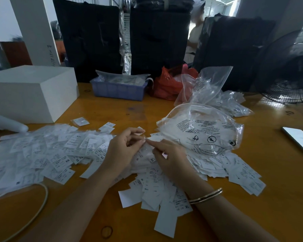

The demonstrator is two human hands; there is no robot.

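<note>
White paper tags litter the counter (252, 215). An XS label (63, 162), an S label (143, 180) and an XL label (183, 206) can be read. The plastic bag (205, 130) carries black print too small to read.

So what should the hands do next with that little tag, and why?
Probably lift the label clear and lay it with others of its own size. The left hand pinches it at the fingertips, the right hand reaches in to meet it, and the heap of labels around them mixes XS, S and XL.
</note>
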